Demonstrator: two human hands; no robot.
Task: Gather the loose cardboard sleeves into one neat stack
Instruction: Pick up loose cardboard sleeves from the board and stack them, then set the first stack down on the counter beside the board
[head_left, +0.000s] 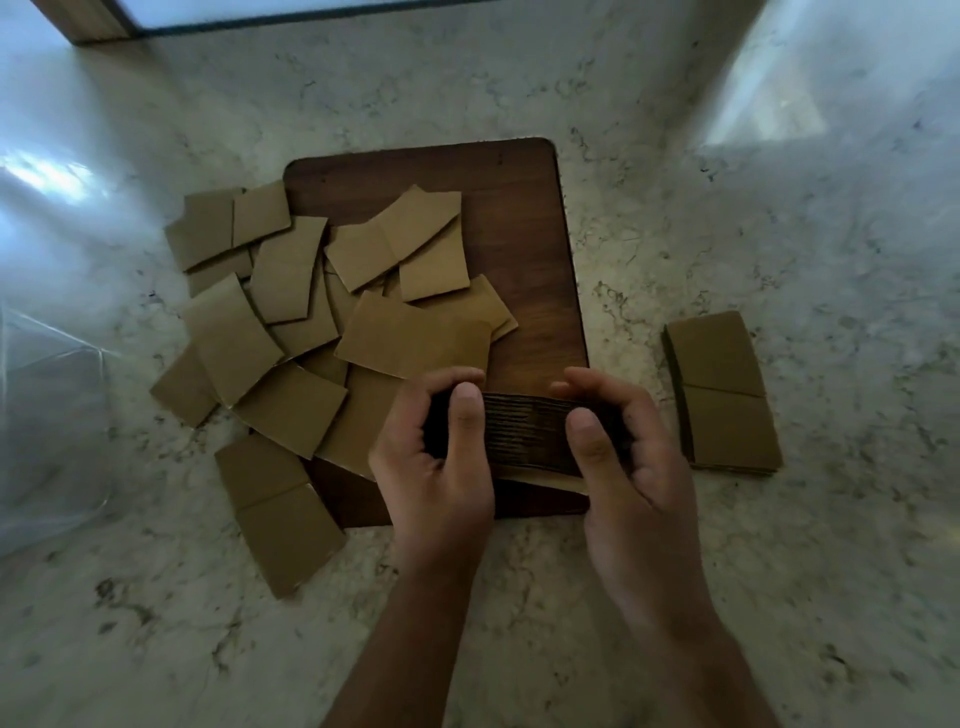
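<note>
I see both hands low in the middle of the view, sharing one bundle of sleeves (524, 434) turned on edge so its ribbed side faces me. My left hand (434, 462) has its grip closed around the bundle's left end, thumb lying over the top edge. My right hand (631, 457) has its grip closed on the right end in the same way, thumb pressed on the ribbing and fingers curled behind. The bundle sits over the near edge of a dark wooden board (524, 228), and one flat sleeve pokes out beneath it.

The loose sleeves (291, 312) lie scattered and overlapping across the left half of the board, spilling off onto the marble desk (727, 597). One folded pair (278, 512) lies apart on the desk, just left of my left wrist. To the right of the board, well clear of it, a finished stack (719, 392) lies flat on the desk, its edges fairly even. Clear plastic sheeting (47, 395) shows at the far left edge.
</note>
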